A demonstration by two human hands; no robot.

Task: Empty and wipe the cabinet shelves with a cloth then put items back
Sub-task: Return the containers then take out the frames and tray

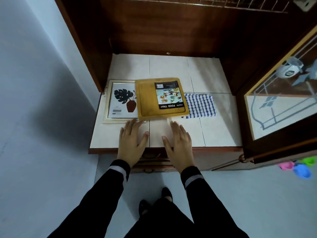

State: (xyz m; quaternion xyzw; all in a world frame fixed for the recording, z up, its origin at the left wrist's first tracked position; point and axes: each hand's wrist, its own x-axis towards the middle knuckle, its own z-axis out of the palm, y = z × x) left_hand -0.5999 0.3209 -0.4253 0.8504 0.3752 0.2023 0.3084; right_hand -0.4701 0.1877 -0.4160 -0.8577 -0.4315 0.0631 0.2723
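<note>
A wooden food tray (147, 102) with a printed label lies on the cabinet's white tiled shelf (171, 69). It overlaps a framed leaf picture (120, 102) on its left and a blue-and-white checked cloth (200, 105) on its right. My left hand (132, 143) and my right hand (178, 145) are spread flat, fingers straight, just in front of the tray's near edge. Neither holds anything. The left fingertips reach the picture frame's near edge.
The dark wooden cabinet walls enclose the shelf on the left, back and right. A wire rack (205, 2) hangs above. An open glass door (281, 100) stands at the right. Drawers sit below the shelf front. Coloured plastic items (301, 169) lie on the floor at right.
</note>
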